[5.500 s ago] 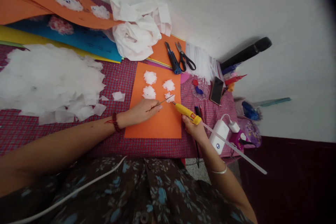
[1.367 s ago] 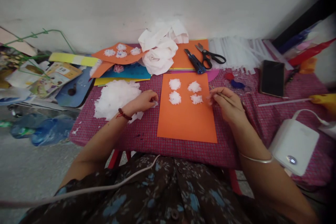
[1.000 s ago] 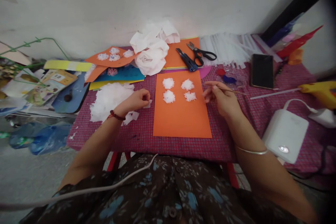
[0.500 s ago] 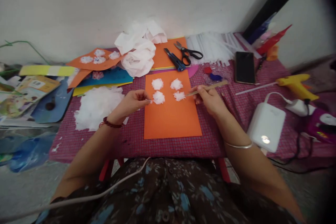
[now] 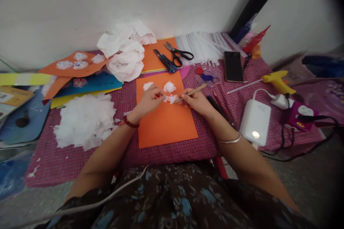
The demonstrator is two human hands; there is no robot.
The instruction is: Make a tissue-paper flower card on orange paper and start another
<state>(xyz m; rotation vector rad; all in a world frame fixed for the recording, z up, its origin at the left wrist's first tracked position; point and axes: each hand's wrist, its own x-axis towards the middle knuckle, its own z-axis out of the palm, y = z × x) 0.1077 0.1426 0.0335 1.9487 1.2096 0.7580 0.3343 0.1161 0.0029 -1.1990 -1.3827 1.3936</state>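
An orange sheet of paper (image 5: pixel 166 128) lies on the table in front of me, carrying fluffy white paper tufts. My left hand (image 5: pixel 150 102) is over the sheet, thumb and forefinger pinched on a small white paper piece at the edge of the lower right tuft (image 5: pixel 173 99). In my right hand (image 5: pixel 195 100) is a thin wooden stick (image 5: pixel 197 89), its tip at that same tuft. The upper right tuft (image 5: pixel 169 86) shows fully. Of the upper left tuft (image 5: pixel 148 86) only part is visible, and my left hand hides the lower left one.
Loose white paper pieces (image 5: pixel 84 120) are heaped at left. Scissors (image 5: pixel 177 54) and a blue cutter (image 5: pixel 165 61) lie behind the sheet, by crumpled white paper (image 5: pixel 126 57). Rightward are a phone (image 5: pixel 233 66), a yellow glue gun (image 5: pixel 278 80) and a white power bank (image 5: pixel 255 121).
My left hand has moved right, from the lower left tuft to the lower right one. The stick's tip stays at the lower right tuft. The view has shifted, so the table appears further left.
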